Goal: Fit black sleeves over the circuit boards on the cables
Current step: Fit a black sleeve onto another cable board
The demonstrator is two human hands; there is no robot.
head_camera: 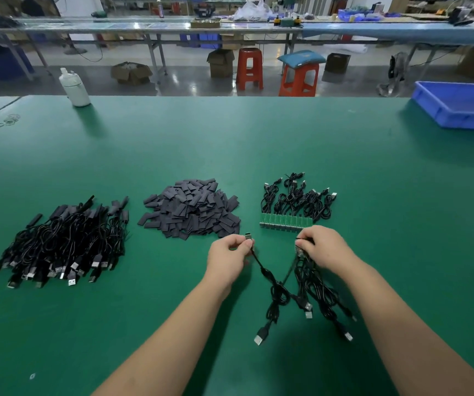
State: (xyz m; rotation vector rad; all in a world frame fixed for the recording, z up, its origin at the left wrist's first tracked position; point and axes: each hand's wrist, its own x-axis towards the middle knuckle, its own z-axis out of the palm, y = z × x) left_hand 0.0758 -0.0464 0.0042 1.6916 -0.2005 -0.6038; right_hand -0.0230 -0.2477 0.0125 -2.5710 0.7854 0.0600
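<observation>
- Head cam looked down on a green work table (258, 144) with three piles across it
- left hand (227, 257) pinched one small circuit board (249, 237) at the fingertips, its cable (270, 284) trailing down toward the person, USB plug (259, 338) lying on the mat
- right hand (323, 248) was curled around a bunch of cables (315, 281), board ends up at the fingers, can't tell how many it held
- black sleeves (191, 210) sat in a loose heap just beyond the left hand, nobody touching them, no sleeve on the held board yet
- more bare boards (285, 221) lined up in a row beside the right hand, and a pile of cables that looked already sleeved (61, 241) off to the left
- what I'd worry about: the single cable crossed into the right-hand bunch low down, so pulling the hands apart could snag it and drag others along
- also both hands were full, so grabbing a sleeve meant letting something go, and the bunch could tangle worse
</observation>
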